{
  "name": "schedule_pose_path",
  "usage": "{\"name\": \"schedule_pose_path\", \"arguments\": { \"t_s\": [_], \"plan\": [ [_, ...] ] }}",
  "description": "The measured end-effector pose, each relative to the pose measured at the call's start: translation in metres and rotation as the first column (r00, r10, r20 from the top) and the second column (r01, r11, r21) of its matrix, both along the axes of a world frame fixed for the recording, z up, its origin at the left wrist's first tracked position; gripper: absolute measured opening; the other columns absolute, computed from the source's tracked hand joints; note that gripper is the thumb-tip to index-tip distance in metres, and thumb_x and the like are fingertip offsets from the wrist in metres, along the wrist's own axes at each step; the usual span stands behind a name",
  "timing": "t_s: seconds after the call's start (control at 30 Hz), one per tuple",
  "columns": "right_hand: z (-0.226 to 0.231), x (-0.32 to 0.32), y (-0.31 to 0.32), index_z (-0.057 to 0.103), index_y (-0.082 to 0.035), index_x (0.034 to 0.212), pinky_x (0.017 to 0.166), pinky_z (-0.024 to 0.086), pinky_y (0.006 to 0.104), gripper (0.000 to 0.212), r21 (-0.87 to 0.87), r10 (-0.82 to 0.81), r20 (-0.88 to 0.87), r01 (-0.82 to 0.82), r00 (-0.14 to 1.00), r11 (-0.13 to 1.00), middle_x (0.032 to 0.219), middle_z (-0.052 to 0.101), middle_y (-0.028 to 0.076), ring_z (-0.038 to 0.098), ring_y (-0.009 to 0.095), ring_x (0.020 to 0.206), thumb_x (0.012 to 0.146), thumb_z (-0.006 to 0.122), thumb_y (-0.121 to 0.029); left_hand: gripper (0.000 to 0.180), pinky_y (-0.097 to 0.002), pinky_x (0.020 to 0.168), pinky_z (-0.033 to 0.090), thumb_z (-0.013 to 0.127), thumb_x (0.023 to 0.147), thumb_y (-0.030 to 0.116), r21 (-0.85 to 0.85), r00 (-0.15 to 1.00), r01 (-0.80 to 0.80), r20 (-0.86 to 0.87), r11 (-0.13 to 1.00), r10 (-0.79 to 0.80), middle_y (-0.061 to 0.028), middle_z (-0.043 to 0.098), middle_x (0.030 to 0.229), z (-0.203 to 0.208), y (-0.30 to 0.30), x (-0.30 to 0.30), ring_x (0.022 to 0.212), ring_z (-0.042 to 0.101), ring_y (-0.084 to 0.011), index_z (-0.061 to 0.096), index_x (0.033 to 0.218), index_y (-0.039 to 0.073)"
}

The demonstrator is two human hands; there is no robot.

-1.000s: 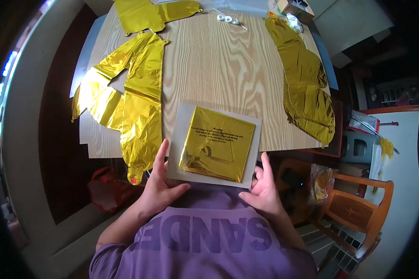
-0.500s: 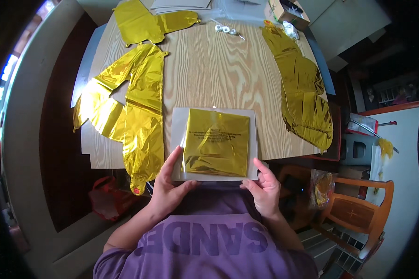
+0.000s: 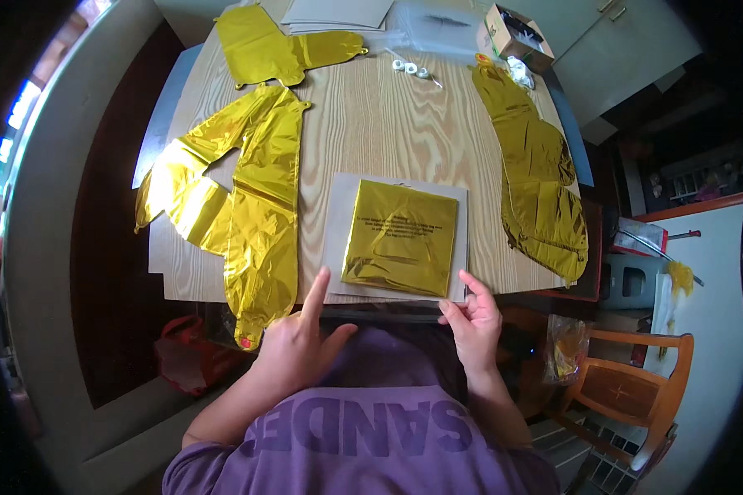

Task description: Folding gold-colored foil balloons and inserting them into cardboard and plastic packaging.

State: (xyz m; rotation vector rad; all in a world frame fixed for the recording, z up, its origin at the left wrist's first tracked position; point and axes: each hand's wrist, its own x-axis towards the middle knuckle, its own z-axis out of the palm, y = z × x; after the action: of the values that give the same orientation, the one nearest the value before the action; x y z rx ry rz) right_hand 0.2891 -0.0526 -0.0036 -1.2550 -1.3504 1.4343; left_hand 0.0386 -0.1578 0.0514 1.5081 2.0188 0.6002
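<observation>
A flat packet (image 3: 400,239) lies at the table's near edge: a folded gold foil balloon in a clear printed bag, on a grey card backing (image 3: 341,235). My right hand (image 3: 477,326) grips its near right corner, thumb at the front edge and index finger along the side. My left hand (image 3: 297,346) is open by the near left corner, index finger pointing forward and thumb apart; whether the fingertip touches the card is hard to tell. Left of the packet, a flat, uninflated gold foil balloon (image 3: 260,198) hangs slightly over the table edge.
Another gold balloon (image 3: 260,45) lies far left, and one (image 3: 541,165) along the right side. White tape rolls (image 3: 410,68), grey cards (image 3: 338,12), clear bags (image 3: 437,25) and an open box (image 3: 516,41) occupy the back. A wooden chair (image 3: 627,384) stands at right.
The packet has moved slightly forward and right and turned a little clockwise. My left hand has let go of its side and drawn back; my right hand stays at the corner.
</observation>
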Motion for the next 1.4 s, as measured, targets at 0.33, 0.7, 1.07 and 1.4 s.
{"name": "schedule_pose_path", "arguments": {
  "t_s": [0.33,0.7,1.07,1.4],
  "plan": [
    [0.051,0.006,0.05,0.063,-0.007,0.131,0.055,0.047,0.0302,0.047,-0.119,0.368,0.499,-0.358,0.785,0.926,0.065,0.063,0.007,0.057,0.012,0.057,0.085,0.076,-0.009,0.081,-0.0601,0.119,0.022,0.078,0.08,0.045,0.263,0.858,0.483,-0.335,0.835,-0.39,-0.0196,0.036,0.156,-0.03,0.08,0.003,0.147,0.029,-0.0436,0.046,0.148,0.015],
    [0.081,-0.119,0.298,0.069,-0.003,0.078,0.061,0.047,0.0373,0.022,0.327,0.261,0.634,-0.558,0.728,0.762,0.067,0.065,0.014,0.059,0.025,0.059,0.089,0.067,-0.021,0.069,-0.0606,0.116,0.03,0.078,0.082,0.04,0.393,0.895,0.447,-0.205,0.804,-0.397,-0.017,0.05,0.144,-0.034,0.079,-0.006,0.14,0.041,-0.0396,0.054,0.14,0.011],
    [0.034,-0.249,0.454,0.072,-0.006,0.09,0.08,0.056,0.0406,0.027,0.305,-0.002,0.865,-0.525,0.501,0.794,0.097,0.074,0.017,0.07,0.034,0.087,0.076,0.072,-0.029,0.041,-0.0543,0.115,0.036,0.077,0.084,0.03,0.463,0.902,0.42,-0.122,0.78,-0.414,-0.0138,0.057,0.135,-0.027,0.082,-0.009,0.134,0.049,-0.0361,0.062,0.115,0.009],
    [0.116,-0.059,0.194,0.052,-0.004,0.114,0.063,0.051,0.0331,0.017,0.22,0.467,0.661,-0.747,0.587,0.627,0.08,0.065,0.013,0.064,0.024,0.065,0.099,0.056,-0.01,0.029,-0.0545,0.114,0.036,0.078,0.08,0.019,0.503,0.909,0.412,-0.16,0.76,-0.386,-0.0127,0.06,0.128,-0.038,0.078,-0.005,0.132,0.051,-0.0349,0.059,0.098,0.008]
  ]
}}
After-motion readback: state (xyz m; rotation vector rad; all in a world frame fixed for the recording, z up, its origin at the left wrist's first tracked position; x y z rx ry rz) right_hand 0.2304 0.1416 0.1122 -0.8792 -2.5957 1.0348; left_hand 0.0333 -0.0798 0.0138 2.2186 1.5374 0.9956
